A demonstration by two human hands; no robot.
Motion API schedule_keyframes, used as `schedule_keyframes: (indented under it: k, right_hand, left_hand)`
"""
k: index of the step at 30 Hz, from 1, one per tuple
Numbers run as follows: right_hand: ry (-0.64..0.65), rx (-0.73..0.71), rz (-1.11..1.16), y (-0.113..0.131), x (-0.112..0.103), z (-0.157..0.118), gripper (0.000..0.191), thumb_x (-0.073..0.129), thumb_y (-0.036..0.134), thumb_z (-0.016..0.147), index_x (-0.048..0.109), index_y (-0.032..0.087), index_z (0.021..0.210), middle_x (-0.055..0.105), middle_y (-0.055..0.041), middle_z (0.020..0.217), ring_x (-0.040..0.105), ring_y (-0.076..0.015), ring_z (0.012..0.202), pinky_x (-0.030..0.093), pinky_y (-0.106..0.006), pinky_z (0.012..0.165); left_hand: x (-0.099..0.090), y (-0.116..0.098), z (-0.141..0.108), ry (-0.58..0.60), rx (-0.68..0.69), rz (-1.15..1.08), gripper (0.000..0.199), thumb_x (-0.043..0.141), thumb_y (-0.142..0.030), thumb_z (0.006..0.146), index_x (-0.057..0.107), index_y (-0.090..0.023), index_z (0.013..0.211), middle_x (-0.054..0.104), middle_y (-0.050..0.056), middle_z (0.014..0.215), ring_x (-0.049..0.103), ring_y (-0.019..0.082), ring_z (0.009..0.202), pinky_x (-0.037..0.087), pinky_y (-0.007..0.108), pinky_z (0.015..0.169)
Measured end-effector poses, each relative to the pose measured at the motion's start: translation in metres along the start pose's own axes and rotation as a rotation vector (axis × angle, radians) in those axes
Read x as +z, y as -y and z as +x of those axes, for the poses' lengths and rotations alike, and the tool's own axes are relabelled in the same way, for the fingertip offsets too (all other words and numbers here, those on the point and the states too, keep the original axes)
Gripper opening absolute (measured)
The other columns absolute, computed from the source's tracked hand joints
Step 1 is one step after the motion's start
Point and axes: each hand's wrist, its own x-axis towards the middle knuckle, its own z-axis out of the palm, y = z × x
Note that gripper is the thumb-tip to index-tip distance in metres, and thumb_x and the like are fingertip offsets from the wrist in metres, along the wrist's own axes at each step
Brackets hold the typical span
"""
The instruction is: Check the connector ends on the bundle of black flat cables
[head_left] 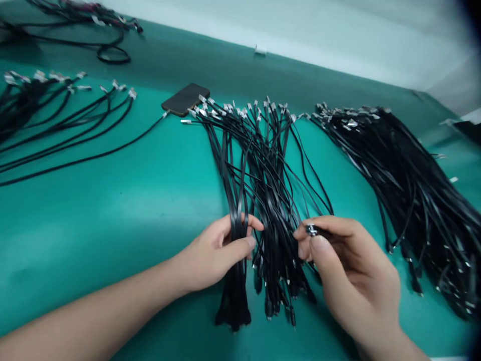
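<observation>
My left hand (212,255) is curled around a bundle of flat black cables (235,293), the thumb lying across the front. The bundle's lower ends hang below the hand, and its silver plugs fan out towards the back. Just to the right lies a larger pile of black cables (272,200), with plugs at both ends. Over this pile's right side, my right hand (358,273) pinches a small black-and-silver cable connector (311,229) between thumb and fingers. What trails from that connector is mostly hidden by the hand.
On the green table mat (124,230), a dark phone (186,99) lies at the back with a cable plugged in. More black cables (60,115) lie at the left. A thick heap of cables (413,185) covers the right side. Tangled cables (75,30) sit at the back left.
</observation>
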Motion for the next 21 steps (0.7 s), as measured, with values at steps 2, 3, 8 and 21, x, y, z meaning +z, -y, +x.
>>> schedule_keyframes:
  k: [2,3,8,21]
  right_hand:
    - [0.058,-0.045,0.053,0.001,-0.001,-0.001,0.019,0.051,0.015,0.1,0.06,0.027,0.112,0.066,-0.0016,0.095,0.064,-0.0128,0.076,0.055,-0.026,0.067]
    - [0.111,-0.063,0.075,0.003,-0.001,-0.001,0.019,0.051,0.014,0.1,0.06,0.027,0.111,0.065,-0.0017,0.097,0.064,-0.013,0.076,0.056,-0.027,0.068]
    - [0.39,-0.051,0.031,0.011,0.005,0.0,0.015,0.05,0.017,0.1,0.061,0.024,0.108,0.066,-0.0057,0.109,0.067,-0.0163,0.084,0.058,-0.03,0.074]
    - [0.443,-0.032,-0.014,0.019,0.012,0.008,0.019,0.048,0.024,0.101,0.066,0.022,0.095,0.068,-0.0067,0.107,0.068,-0.0201,0.093,0.056,-0.031,0.08]
  left_hand:
    - [-0.001,0.0,0.001,-0.016,-0.008,0.014,0.026,0.061,-0.029,0.09,0.064,-0.018,0.114,0.055,-0.004,0.08,0.055,0.014,0.073,0.044,0.034,0.078]
    - [-0.001,0.0,0.002,-0.027,-0.013,-0.002,0.029,0.063,-0.029,0.089,0.065,-0.018,0.116,0.056,-0.004,0.079,0.055,0.014,0.073,0.044,0.034,0.078]
    - [-0.001,0.004,0.005,-0.092,0.01,-0.169,0.045,0.084,-0.029,0.072,0.068,-0.014,0.112,0.066,-0.004,0.079,0.062,0.015,0.075,0.047,0.033,0.083]
    - [0.008,-0.005,0.001,-0.061,0.0,-0.373,0.038,0.069,-0.011,0.066,0.064,-0.011,0.104,0.076,0.008,0.084,0.074,0.019,0.075,0.056,0.039,0.085]
